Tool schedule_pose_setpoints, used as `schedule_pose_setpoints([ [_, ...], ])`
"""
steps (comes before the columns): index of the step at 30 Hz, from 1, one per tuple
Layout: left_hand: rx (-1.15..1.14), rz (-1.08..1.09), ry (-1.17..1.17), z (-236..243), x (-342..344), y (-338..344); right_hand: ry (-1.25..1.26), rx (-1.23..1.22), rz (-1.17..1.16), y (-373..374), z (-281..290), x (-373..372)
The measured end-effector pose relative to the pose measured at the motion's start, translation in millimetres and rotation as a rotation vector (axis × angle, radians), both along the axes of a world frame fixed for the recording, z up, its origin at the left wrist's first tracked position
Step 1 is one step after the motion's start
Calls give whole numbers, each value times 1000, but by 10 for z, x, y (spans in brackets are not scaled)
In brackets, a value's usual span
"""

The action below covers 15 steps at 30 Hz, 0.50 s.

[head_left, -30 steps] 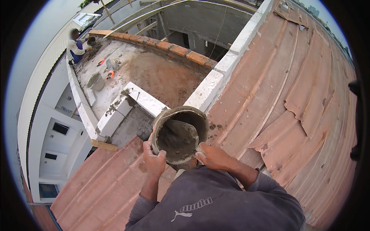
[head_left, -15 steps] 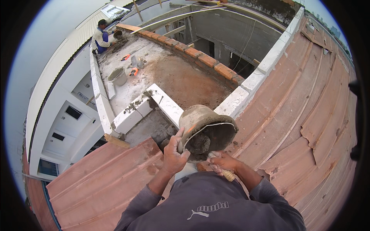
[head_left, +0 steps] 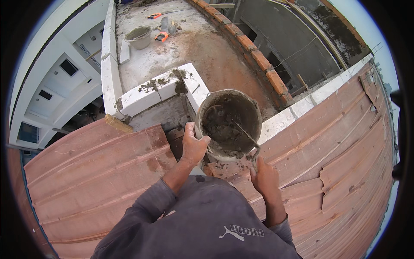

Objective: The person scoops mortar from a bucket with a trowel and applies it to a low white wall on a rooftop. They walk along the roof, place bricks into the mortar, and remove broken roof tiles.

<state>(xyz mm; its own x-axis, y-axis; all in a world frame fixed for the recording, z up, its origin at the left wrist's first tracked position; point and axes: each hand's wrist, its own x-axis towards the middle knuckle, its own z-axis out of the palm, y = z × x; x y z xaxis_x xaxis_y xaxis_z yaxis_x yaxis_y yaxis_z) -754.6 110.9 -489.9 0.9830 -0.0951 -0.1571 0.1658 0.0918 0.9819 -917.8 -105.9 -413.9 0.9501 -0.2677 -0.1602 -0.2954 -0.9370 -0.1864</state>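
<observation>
A round bucket (head_left: 217, 118) holding wet grey mortar is in front of me, near the corner of a low white block wall (head_left: 153, 86). My left hand (head_left: 193, 146) is closed on the bucket's left rim. My right hand (head_left: 265, 175) is closed on a trowel (head_left: 245, 133) whose blade reaches into the mortar. Its handle is mostly hidden by my fingers. Grey mortar lies on top of the white blocks just beyond the bucket.
Rusty metal roofing sheets (head_left: 95, 181) surround me. Beyond the wall, a concrete slab (head_left: 142, 69) bears a bucket (head_left: 137, 39), orange-handled tools (head_left: 160, 37) and grey lumps. A red brick course (head_left: 264, 62) edges an open drop. A co-worker (head_left: 125, 2) barely shows at the top.
The bucket, tipped over toward me half a second ago, now stands more upright. The trowel blade has gone into it from the right. My view has shifted, leaving the co-worker mostly out of sight.
</observation>
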Motion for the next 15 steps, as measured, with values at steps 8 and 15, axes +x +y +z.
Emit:
schedule_pose_setpoints([
  [8,-194,38,60,2,552,220,-335,263,-116,264,-194,164],
  [15,-180,19,272,51,866,85,-28,235,-423,233,-345,6],
])
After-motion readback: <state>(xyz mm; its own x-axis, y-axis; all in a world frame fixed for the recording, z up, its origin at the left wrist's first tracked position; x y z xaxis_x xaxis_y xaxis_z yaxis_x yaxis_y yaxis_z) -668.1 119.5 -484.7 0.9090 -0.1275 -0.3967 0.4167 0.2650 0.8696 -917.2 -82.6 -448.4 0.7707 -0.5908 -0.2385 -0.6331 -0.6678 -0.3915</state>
